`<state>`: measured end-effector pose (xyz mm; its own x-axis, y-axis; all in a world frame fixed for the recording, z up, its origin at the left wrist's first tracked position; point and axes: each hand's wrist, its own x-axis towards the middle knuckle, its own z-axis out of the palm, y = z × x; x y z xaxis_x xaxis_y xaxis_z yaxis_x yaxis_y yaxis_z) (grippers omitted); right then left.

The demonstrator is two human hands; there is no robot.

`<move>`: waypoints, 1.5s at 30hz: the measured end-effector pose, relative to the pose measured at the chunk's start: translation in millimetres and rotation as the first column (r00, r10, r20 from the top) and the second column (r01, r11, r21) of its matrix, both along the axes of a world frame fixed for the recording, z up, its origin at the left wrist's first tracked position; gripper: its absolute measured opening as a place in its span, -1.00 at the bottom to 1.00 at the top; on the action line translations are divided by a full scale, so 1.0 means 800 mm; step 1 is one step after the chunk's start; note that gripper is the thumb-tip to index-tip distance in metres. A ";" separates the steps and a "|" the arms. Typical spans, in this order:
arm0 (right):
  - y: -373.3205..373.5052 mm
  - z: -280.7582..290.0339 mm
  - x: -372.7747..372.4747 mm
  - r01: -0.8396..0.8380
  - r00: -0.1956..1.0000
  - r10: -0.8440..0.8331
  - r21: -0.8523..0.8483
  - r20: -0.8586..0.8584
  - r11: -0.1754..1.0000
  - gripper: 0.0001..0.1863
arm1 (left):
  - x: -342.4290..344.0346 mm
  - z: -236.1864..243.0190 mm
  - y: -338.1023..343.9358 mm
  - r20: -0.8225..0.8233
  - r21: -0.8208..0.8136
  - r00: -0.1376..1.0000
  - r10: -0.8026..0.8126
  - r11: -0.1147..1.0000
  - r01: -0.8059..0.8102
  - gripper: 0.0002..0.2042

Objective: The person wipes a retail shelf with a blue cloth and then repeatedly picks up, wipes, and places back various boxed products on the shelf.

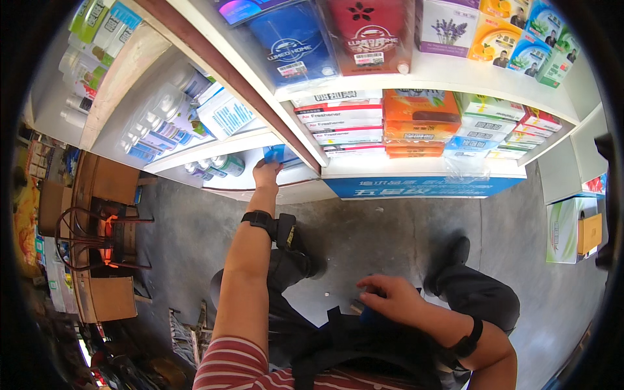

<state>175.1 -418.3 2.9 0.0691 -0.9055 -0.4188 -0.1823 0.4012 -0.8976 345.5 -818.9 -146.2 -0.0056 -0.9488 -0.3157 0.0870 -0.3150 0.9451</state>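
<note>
My left arm reaches forward to the lowest shelf [240, 170] on the left. There my left hand [266, 174] has its fingers closed at the near edge of a flat blue packet [275, 153], which lies on the shelf. Part of the packet is hidden behind the hand and the upright divider. Above my lap hangs my right hand [392, 299], fingers loosely bent and apart, with nothing visible between them. Several green-labelled cans [227, 164] stand on that same shelf, left of my left hand.
Stacked air freshener boxes [344, 123] and orange boxes [421, 114] fill the shelf ahead. Blue [292, 49] and red packages [369, 36] stand above. White bottles [170, 107] line the left shelves. A metal-framed chair [107, 240] stands at left, a carton [563, 231] at right.
</note>
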 end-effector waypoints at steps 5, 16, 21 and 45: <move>0.001 0.000 -0.001 0.016 0.998 -0.019 -0.057 -0.061 0.998 -0.66 | -0.014 0.005 0.056 0.646 -0.455 0.749 0.150 0.863 0.220 -0.55; 0.017 0.003 -0.003 0.122 0.975 -0.161 -0.238 -0.154 0.964 -0.72 | -0.210 0.238 0.241 0.819 -0.536 0.571 0.061 -0.275 0.798 -0.52; 0.018 0.009 -0.023 0.228 0.951 -0.277 -0.292 -0.137 0.929 -0.75 | -0.291 0.242 0.231 0.861 -0.400 0.398 0.316 -0.061 0.914 -0.29; -0.017 0.009 -0.113 0.747 0.179 -0.490 0.205 0.853 0.632 -0.49 | -0.166 0.231 0.334 0.808 -0.527 0.560 0.184 -0.201 0.826 -0.38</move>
